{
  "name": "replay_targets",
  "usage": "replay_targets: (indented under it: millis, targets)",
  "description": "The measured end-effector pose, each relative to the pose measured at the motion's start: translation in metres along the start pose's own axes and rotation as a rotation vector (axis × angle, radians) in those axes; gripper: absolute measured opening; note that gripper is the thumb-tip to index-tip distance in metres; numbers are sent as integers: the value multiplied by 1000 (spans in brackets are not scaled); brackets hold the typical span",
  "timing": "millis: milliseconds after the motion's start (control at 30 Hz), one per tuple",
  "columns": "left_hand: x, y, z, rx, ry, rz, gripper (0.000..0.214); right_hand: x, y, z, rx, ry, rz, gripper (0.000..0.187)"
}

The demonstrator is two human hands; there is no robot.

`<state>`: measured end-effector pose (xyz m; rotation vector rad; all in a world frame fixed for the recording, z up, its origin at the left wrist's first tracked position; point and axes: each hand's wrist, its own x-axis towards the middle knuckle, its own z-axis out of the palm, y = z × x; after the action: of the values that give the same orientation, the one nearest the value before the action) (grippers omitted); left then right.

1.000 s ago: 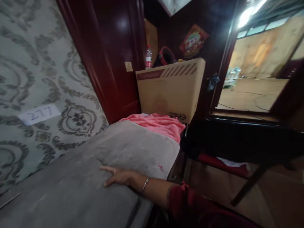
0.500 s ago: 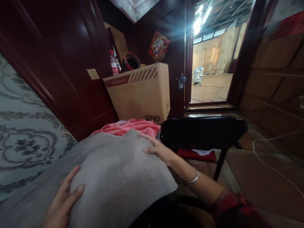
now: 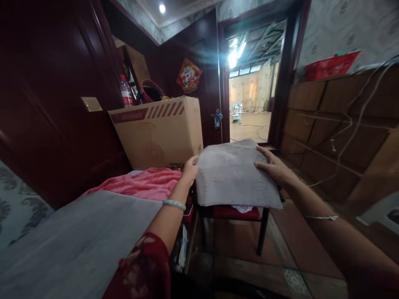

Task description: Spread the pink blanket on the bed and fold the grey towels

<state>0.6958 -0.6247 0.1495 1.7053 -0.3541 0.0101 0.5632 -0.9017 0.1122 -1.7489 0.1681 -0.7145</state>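
A grey folded cloth hangs at the back of a chair, hiding the backrest. My left hand is closed on the cloth's left edge, near its upper corner. At the opposite edge, my right hand grips the cloth near the top, thumb on the near face and some fingers behind. Below the cloth show the chair's red seat and a bit of white fabric on it. Whether the cloth rests on the backrest or is held just in front, I cannot tell.
To the left lies a grey-covered surface with a pink blanket at its far end. Behind stands a large cardboard box, a bottle on top. Stacked brown boxes line the right wall, with a white cable hanging down.
Both hands have carried the grey cloth from the grey-covered surface on the left to the chair back on the right. The view has turned right and tilted up.
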Motion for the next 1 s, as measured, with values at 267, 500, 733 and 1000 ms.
replay_targets:
  millis: [267, 500, 733, 1000]
  targets:
    - [6, -27, 12, 127, 14, 43, 59, 10, 33, -17, -257, -77, -35, 78]
    - [8, -35, 8, 153, 14, 118, 64, 10, 29, -24, -303, -123, -131, 73]
    - [12, -49, 7, 229, 2, 226, 57, 13, 33, -41, -634, -155, -252, 69]
    - [16, -21, -8, 534, -94, 206, 50, 7, 6, -26, -1050, -77, -534, 81]
